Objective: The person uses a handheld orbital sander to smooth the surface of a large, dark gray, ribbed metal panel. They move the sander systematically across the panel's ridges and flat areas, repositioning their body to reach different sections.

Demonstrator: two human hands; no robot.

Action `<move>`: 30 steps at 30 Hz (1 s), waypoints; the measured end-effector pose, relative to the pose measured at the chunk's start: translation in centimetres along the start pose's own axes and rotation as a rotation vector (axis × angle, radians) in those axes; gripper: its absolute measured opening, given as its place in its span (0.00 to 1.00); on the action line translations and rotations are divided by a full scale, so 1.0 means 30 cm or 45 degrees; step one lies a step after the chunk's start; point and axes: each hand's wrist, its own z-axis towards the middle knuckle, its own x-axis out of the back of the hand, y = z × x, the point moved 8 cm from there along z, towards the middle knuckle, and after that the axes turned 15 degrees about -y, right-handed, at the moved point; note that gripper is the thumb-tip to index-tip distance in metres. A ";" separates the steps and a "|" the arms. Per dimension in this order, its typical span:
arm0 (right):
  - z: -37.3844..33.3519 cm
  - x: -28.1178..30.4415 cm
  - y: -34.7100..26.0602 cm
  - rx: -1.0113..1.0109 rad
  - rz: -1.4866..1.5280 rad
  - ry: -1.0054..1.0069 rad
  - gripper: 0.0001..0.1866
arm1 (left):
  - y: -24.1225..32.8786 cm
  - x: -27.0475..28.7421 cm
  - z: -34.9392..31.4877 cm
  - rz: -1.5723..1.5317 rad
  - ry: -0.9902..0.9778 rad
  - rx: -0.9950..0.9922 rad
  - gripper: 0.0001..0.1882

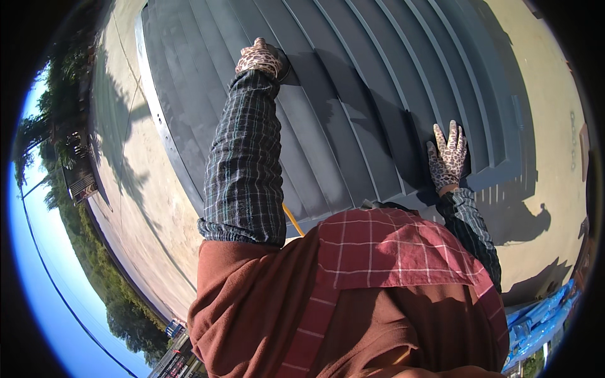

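A large grey slatted panel (321, 151), like a louvred shutter, lies flat in front of me, its long slats running away from me. My left hand (258, 58), in a leopard-print glove, reaches far out over the left part of the panel. Its fingers are curled on a dark rounded object (285, 65), which the hand mostly hides; I cannot tell its exact kind. My right hand (448, 155), in a matching glove, rests on the panel's near right part with its fingers spread and nothing in them.
A pale frame edge (155, 101) bounds the panel's left side. Concrete ground (151, 183) surrounds it, crossed by shadows. Blue plastic sheeting (542, 321) lies at the lower right. A thin yellow strip (293, 220) shows by my left sleeve. Trees (94, 252) stand at the far left.
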 end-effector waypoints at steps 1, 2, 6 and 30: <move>-0.005 0.006 -0.001 -0.007 0.012 -0.005 0.28 | -0.001 0.010 0.028 0.013 0.002 -0.003 0.40; -0.009 0.012 -0.002 -0.014 0.021 -0.008 0.29 | 0.004 0.027 0.039 0.027 0.012 -0.014 0.39; -0.011 0.022 -0.009 -0.031 0.027 -0.029 0.29 | -0.002 0.052 0.081 0.022 0.036 -0.047 0.38; 0.114 -0.013 -0.035 -0.022 -0.013 0.033 0.26 | 0.004 -0.241 -0.250 0.028 -0.154 -0.066 0.37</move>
